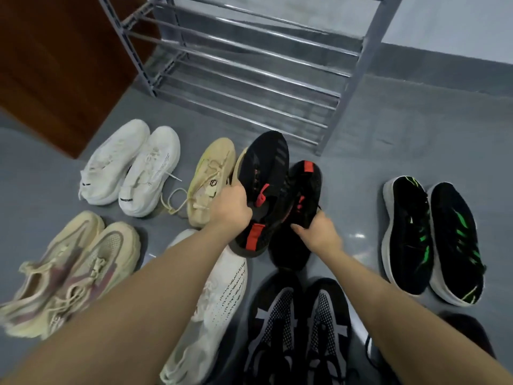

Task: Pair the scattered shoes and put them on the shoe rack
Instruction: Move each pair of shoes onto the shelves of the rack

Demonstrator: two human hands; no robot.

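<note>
Black-and-red pair in both hands, in front of the shoe rack (249, 79).
Your left hand (231, 208) gripped one black-and-red shoe (261, 173) at its collar; your right hand (319, 232) pinched the heel of the other shoe (304, 195), the two touching. White pair (130, 168), green-striped pair (433, 240) sat on the grey floor (388, 151).

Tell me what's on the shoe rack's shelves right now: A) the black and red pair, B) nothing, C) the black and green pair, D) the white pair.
B: the shoe rack shows only bare bars; the left hand and right hand each hold a black and red shoe in front of it.
</note>
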